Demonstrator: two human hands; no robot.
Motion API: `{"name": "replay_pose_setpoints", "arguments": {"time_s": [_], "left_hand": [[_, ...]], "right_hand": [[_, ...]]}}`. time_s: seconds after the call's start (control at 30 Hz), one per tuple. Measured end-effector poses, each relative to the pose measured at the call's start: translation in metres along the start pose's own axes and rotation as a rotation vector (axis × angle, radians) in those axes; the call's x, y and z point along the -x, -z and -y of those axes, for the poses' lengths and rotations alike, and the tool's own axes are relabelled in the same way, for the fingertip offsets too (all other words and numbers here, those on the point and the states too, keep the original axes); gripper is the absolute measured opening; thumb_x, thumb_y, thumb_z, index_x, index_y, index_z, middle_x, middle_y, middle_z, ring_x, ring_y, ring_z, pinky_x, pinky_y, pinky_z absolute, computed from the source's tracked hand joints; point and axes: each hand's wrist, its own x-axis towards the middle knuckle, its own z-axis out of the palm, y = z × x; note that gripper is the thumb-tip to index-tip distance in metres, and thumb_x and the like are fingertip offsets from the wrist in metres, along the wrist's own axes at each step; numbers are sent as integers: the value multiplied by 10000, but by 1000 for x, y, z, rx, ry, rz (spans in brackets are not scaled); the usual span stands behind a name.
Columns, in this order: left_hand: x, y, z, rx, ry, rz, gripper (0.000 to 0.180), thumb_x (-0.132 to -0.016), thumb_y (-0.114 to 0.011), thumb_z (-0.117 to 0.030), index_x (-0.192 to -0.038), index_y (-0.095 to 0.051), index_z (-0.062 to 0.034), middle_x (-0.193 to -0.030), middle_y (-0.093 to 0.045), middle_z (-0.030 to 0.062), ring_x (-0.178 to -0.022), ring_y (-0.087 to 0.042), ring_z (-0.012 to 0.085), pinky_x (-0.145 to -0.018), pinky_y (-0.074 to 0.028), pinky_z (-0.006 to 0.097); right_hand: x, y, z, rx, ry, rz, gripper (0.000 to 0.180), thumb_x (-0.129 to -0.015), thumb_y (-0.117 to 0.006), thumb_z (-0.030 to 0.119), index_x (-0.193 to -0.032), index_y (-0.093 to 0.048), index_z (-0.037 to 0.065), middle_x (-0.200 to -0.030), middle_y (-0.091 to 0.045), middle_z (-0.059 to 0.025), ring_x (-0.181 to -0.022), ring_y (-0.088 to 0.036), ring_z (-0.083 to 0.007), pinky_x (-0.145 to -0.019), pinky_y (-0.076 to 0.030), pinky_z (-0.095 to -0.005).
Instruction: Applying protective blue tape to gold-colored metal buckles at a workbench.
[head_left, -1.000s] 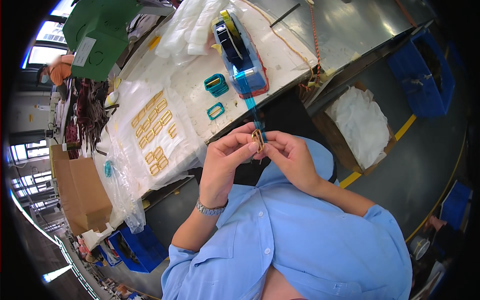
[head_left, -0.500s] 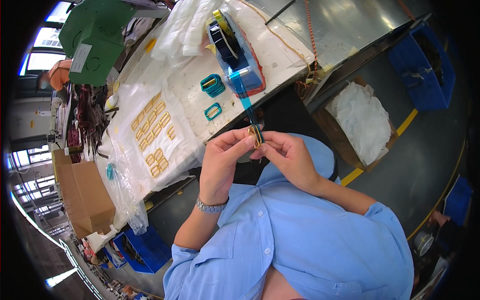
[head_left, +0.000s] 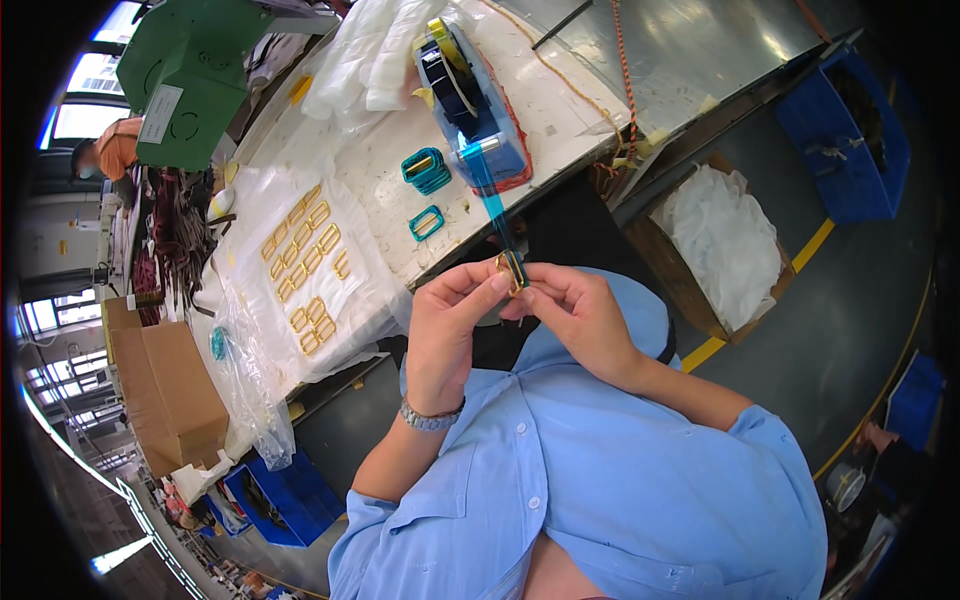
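Observation:
Between my fingertips, just off the table's front edge, is a gold slide buckle (head_left: 510, 271). My left hand (head_left: 450, 310) pinches it from one side, a metal watch on that wrist. On its other side my right hand (head_left: 578, 315) grips it with thumb and fingers. A strip of blue translucent tape (head_left: 492, 200) stretches from the blue tape dispenser (head_left: 485, 125) down to the buckle, along its right side. Left of the dispenser sit a stack of blue-wrapped buckles (head_left: 426, 171) and one single wrapped buckle (head_left: 426, 223).
Rows of bare gold buckles (head_left: 305, 245) lie on white sheeting at the left of the table (head_left: 385, 215). A clear plastic bag (head_left: 262, 400) hangs over the edge near a cardboard box (head_left: 180, 400). A lined carton (head_left: 720, 245) and a blue bin (head_left: 850, 140) stand right.
My left wrist has shifted slightly to the right and down. Both hands keep hold of the buckle, and the tape remains stretched to it.

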Motion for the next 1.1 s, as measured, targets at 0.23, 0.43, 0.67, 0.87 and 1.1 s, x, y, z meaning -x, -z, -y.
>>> {"name": "replay_pose_setpoints", "arguments": {"time_s": [0.23, 0.43, 0.67, 0.87, 1.1], "left_hand": [[-2, -1, 4, -47, -10, 17, 248, -1052, -755, -122, -1247, -771, 31, -1259, -787, 112, -1112, -710, 139, -1031, -538, 308], [-1, -8, 7, -92, -105, 0, 227, -1053, -749, -102, -1226, -767, 43, -1173, -793, 72, -1061, -716, 101, -959, -564, 265], [-13, 5, 12, -101, -107, 33, 276, -1096, -685, -140, -1295, -741, 42, -1167, -785, 62, -1031, -699, 99, -937, -549, 257], [-31, 5, 17, -109, -49, 95, 187, -1063, -715, -118, -1127, -804, 34, -1027, -795, 36, -911, -686, 73, -845, -549, 239], [-29, 4, 13, -147, -40, 65, 154, -1048, -716, -95, -1066, -809, 27, -974, -782, 24, -867, -673, 66, -796, -535, 230]], "right_hand": [[-8, 5, -7, -598, -200, 36, 311, -1157, -587, 185, -1307, -694, -66, -1175, -782, -195, -1059, -805, -277, -970, -667, -395], [-12, 12, -4, -554, -257, 41, 301, -1143, -618, 203, -1265, -709, -57, -1109, -797, -178, -998, -814, -263, -926, -682, -399], [-12, 12, 0, -437, -223, 2, 299, -1142, -613, 187, -1222, -725, -78, -1069, -806, -183, -918, -816, -239, -859, -689, -364], [-11, 16, -1, -467, -271, 47, 307, -1147, -604, 193, -1231, -707, -83, -1117, -798, -207, -982, -816, -264, -910, -680, -377], [-12, 27, 27, -664, -408, 157, 423, -1140, -579, 128, -1496, -515, -92, -1248, -757, -261, -1133, -788, -336, -990, -660, -437]]}}
